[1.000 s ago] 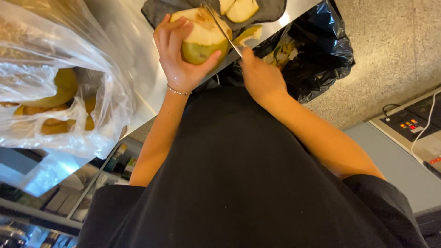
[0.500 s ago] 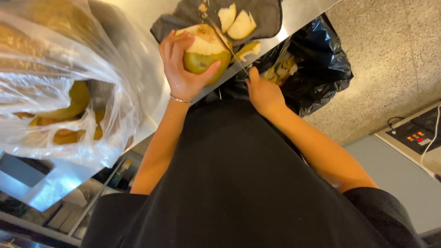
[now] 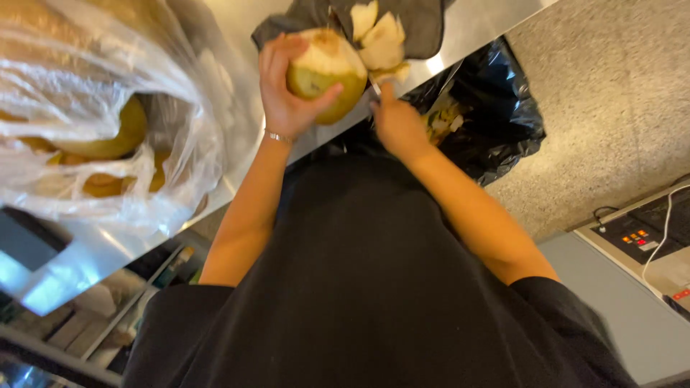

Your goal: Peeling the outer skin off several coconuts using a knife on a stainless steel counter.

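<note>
My left hand point(image 3: 284, 93) grips a green young coconut point(image 3: 327, 75) from the side. Its top is pared down to pale husk. My right hand point(image 3: 395, 122) sits just to the coconut's right, closed around a knife point(image 3: 374, 88). Only a short bit of blade shows by the thumb, next to the fruit. Cut pieces of white husk point(image 3: 377, 39) lie on a dark cloth point(image 3: 424, 21) beyond the coconut. A thin bracelet circles my left wrist.
The steel counter point(image 3: 237, 36) holds a clear plastic bag point(image 3: 93, 136) with more coconuts at the left. A black rubbish bag point(image 3: 503, 115) with scraps hangs below the counter edge. A machine with red buttons point(image 3: 640, 237) stands at the right.
The long blade that lay across the coconut's top has come down beside the fruit. More husk pieces lie on the cloth. My left hand keeps its hold.
</note>
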